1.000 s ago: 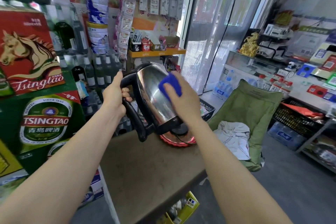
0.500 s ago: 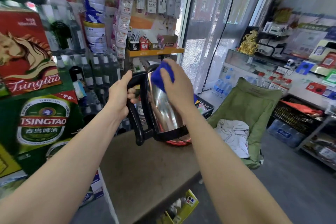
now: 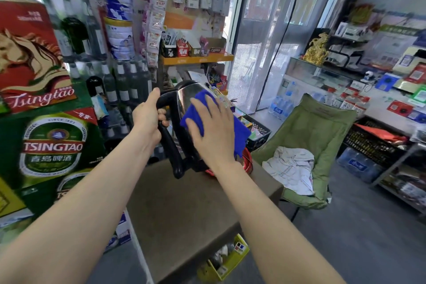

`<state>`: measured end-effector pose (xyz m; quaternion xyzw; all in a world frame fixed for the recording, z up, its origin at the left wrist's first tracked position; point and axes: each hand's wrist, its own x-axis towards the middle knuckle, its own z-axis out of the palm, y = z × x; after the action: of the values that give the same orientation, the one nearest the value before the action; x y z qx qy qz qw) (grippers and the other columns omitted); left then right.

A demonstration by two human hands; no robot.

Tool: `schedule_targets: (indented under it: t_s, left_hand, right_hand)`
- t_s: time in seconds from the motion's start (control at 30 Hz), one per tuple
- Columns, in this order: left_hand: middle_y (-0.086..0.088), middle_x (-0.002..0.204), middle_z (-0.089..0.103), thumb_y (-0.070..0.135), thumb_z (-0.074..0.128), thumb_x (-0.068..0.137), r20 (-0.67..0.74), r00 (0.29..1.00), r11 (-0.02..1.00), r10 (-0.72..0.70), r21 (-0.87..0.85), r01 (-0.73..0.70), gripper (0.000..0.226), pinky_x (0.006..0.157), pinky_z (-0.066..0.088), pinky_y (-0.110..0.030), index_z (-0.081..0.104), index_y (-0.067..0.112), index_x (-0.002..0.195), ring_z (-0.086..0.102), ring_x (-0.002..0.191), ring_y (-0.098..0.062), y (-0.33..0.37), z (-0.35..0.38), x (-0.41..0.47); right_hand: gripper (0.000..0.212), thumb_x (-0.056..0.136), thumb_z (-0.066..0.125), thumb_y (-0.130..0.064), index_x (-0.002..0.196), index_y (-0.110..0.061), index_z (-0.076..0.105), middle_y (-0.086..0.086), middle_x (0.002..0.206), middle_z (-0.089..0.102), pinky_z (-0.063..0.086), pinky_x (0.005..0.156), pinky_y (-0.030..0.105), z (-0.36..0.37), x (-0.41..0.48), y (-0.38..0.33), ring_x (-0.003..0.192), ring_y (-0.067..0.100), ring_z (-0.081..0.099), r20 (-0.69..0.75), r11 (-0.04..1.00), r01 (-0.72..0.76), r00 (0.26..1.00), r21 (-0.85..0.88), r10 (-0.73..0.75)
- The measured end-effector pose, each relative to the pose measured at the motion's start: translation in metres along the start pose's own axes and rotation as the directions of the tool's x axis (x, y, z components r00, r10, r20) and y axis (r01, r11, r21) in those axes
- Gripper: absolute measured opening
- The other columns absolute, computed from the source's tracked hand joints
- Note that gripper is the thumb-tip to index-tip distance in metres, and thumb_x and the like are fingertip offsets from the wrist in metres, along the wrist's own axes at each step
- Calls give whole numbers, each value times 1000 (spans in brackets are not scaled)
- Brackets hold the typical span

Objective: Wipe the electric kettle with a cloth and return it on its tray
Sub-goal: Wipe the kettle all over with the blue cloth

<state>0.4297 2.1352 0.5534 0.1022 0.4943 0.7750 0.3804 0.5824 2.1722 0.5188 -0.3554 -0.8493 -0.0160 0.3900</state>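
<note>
A steel electric kettle (image 3: 184,95) with a black handle and lid is held upright above the brown table (image 3: 184,210). My left hand (image 3: 147,120) is wrapped around the kettle's handle. My right hand (image 3: 213,131) lies flat on the kettle's side, pressing a blue cloth (image 3: 241,132) against the metal. The cloth hangs past my palm on the right. A red tray (image 3: 247,161) shows only as a thin edge behind and below the kettle; most of it is hidden by my right hand and the kettle.
Stacked Tsingtao beer cartons (image 3: 50,140) and bottles (image 3: 119,83) stand to the left. A green folding chair (image 3: 309,145) with a white garment is to the right of the table. Shelves of goods line the right wall. A yellow box (image 3: 226,258) sits under the table.
My right hand has slid down from the kettle's top to its side with the cloth spread flat. The kettle has gone from tilted to upright and sits lower.
</note>
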Motion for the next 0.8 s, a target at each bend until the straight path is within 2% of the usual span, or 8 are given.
schedule_targets:
  t_s: [0.1,0.2,0.3,0.4,0.47,0.57,0.73,0.8]
  left_hand:
    - [2,53,44,41,65,89,-21,1000,1000,-3,-4,3,27,35,30,-18,57,15,89,34,34,-6,-3,-1,1]
    - [2,53,43,41,66,90,28,1000,1000,1,29,-2,30,35,29,-19,54,14,98,34,35,-7,-3,-2,-2]
    - [2,52,42,39,65,91,75,997,998,26,46,-29,31,35,27,-19,49,14,101,32,35,-8,-4,0,-8]
    - [3,50,44,39,65,91,60,997,996,56,68,-60,29,36,29,-18,49,15,92,34,35,-8,0,7,-12]
    - [3,50,45,40,65,90,41,997,993,72,95,-76,29,36,29,-18,50,15,87,36,35,-9,2,10,-11]
    - [3,47,46,39,64,91,30,998,993,59,101,-62,30,36,29,-18,51,13,96,36,32,-8,1,9,-9]
    - [5,41,45,39,64,92,106,994,988,33,145,-48,29,35,28,-17,51,14,93,35,31,-8,-6,10,-15]
    - [5,42,45,40,65,91,110,993,988,28,148,-45,33,35,28,-18,54,12,103,35,32,-8,-6,12,-13]
  right_hand:
    - [48,102,55,-41,146,-23,55,5,151,56,37,117,48,-1,7,12,142,30,47,35,995,93,995,42,-95]
    - [33,106,51,-40,136,-29,57,-2,136,64,44,100,34,-13,26,20,129,22,56,86,893,-259,966,367,244]
    - [33,107,46,-40,134,-27,58,1,134,66,42,94,32,-17,44,24,126,28,58,168,744,-497,863,447,476]
    - [40,105,50,-37,143,-24,56,1,146,59,39,104,31,-13,39,10,137,23,52,64,886,-302,952,351,299]
    - [44,102,53,-38,144,-24,57,6,152,55,34,119,44,-3,26,3,145,29,45,17,985,-65,998,158,63]
    - [48,98,57,-38,143,-23,60,11,152,55,33,120,56,5,17,13,146,35,44,19,976,216,976,5,-216]
    - [67,101,57,-40,160,-23,28,6,143,62,49,102,44,-17,51,16,127,31,60,148,859,-348,938,376,315]
    - [63,98,60,-38,153,-18,38,7,139,63,49,100,45,-19,51,7,124,32,60,82,931,-244,970,273,230]
